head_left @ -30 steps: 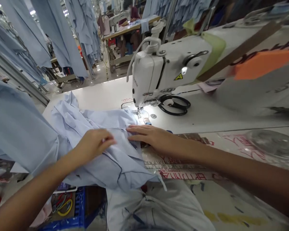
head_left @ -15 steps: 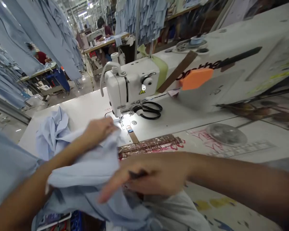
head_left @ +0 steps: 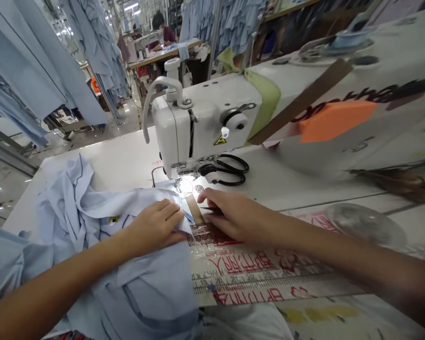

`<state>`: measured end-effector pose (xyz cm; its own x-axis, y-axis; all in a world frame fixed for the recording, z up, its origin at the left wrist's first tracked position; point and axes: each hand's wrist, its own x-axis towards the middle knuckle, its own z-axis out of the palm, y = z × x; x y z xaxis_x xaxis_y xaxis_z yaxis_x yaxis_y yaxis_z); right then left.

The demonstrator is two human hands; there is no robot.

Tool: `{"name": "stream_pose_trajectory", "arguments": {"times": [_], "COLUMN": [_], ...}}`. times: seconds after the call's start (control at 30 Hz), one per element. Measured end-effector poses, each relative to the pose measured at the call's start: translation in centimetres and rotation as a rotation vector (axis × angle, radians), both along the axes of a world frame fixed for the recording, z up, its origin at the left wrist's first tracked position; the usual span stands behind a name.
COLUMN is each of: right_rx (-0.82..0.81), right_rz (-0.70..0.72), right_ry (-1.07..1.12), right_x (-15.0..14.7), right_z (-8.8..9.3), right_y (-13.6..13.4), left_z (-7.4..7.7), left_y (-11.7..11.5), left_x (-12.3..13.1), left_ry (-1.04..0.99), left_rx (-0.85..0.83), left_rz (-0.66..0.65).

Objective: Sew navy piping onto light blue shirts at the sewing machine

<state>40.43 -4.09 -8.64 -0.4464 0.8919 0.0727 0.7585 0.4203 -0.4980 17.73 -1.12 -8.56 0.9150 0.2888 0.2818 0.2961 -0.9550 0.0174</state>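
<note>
A light blue cloth (head_left: 152, 278) lies bunched over the left of the sewing table, its edge running to the lit presser foot (head_left: 177, 185) of a white sewing machine (head_left: 205, 118). My left hand (head_left: 159, 222) is closed on the cloth's edge just in front of the foot, fingers together. Right of the foot, my right hand (head_left: 233, 215) is curled round a small dark pointed tool (head_left: 209, 208), mostly hidden by the fingers. Its fingertips are beside a brown strip (head_left: 194, 208) on the machine bed, apart from the cloth.
Black-handled scissors (head_left: 233, 170) lie behind the needle area. A printed ruler strip (head_left: 241, 279) runs along the table's front, with a clear round disc (head_left: 366, 225) to the right. Blue garments (head_left: 38, 56) hang at the left. Another person (head_left: 168, 35) sits at a machine behind.
My right hand has moved up and away from me, from over the cloth to beside the presser foot. My left hand has come slightly nearer me, and the cloth now lies flatter.
</note>
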Motion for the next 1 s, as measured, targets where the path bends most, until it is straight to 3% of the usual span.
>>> {"name": "stream_pose_trajectory", "arguments": {"times": [0.13, 0.27, 0.33, 0.47, 0.53, 0.77, 1.0], "right_rx": [-0.099, -0.011, -0.01, -0.094, -0.098, -0.079, -0.114], "right_rz": [0.189, 0.231, 0.176, 0.079, 0.085, 0.089, 0.043], "right_ry": [0.14, 0.124, 0.037, -0.109, -0.102, -0.132, -0.239], "right_x": [1.4, 2.2, 2.1, 1.2, 0.7, -0.2, -0.5], "right_z": [-0.4, -0.9, -0.8, -0.2, 0.0, -0.2, 0.6], "right_y": [0.9, 1.7, 1.7, 1.6, 1.6, 1.9, 2.1], "left_z": [-0.9, -1.4, -1.7, -2.2, -2.2, -2.3, -2.3], "left_y": [-1.0, -1.0, -0.8, -0.1, 0.1, 0.3, 0.2], "left_x": [0.8, 1.2, 1.3, 1.2, 1.2, 1.2, 1.2], "left_ry": [-0.055, -0.111, -0.227, -0.462, -0.498, -0.507, -0.492], "left_rx": [0.097, 0.123, 0.002, -0.398, -0.502, -0.66, -0.67], "left_rz": [0.097, 0.017, 0.031, 0.35, 0.461, 0.608, 0.629]}}
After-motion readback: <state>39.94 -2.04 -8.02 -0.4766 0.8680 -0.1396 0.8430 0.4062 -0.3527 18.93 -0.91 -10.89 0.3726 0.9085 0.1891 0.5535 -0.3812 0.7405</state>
